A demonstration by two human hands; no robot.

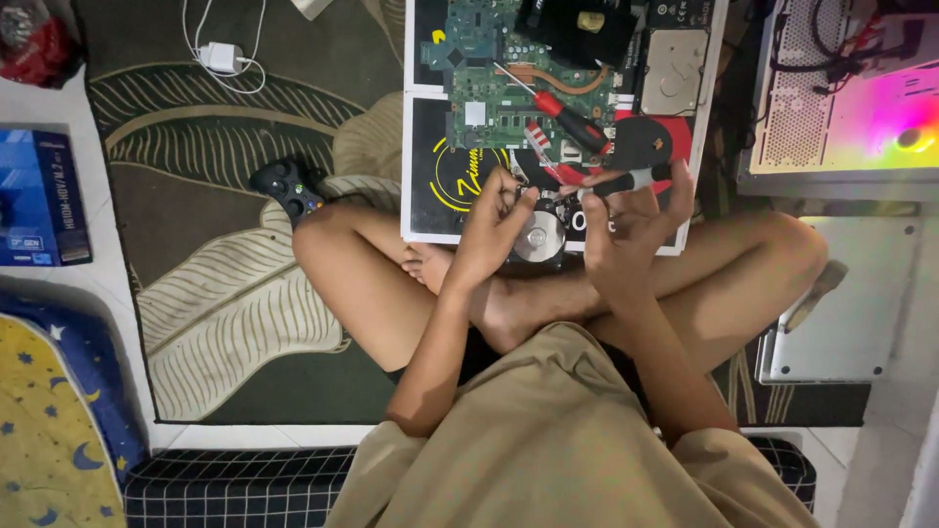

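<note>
Bottom of frame: person seated cross-legged in a tan shirt, bare legs on a dark leaf-pattern rug. Centre: opened hard drive with shiny round silver platter lies at the near edge of a black-and-white work mat, just beyond the feet. Left hand, fingers pinched together on a small part at the drive's upper-left edge; part too small to identify. Right hand clamped around a black-handled screwdriver with grey collar, tip aimed left toward the drive. Step in hand, judging by this: loosening or lifting a piece of the drive. The next move calls for a steady tip on a tiny fastener.

Further up the mat: red-handled screwdriver lying across a green laptop motherboard; second closed silver hard drive upper right. Left centre: black game controller. Upper left: white charger with cable.
</note>
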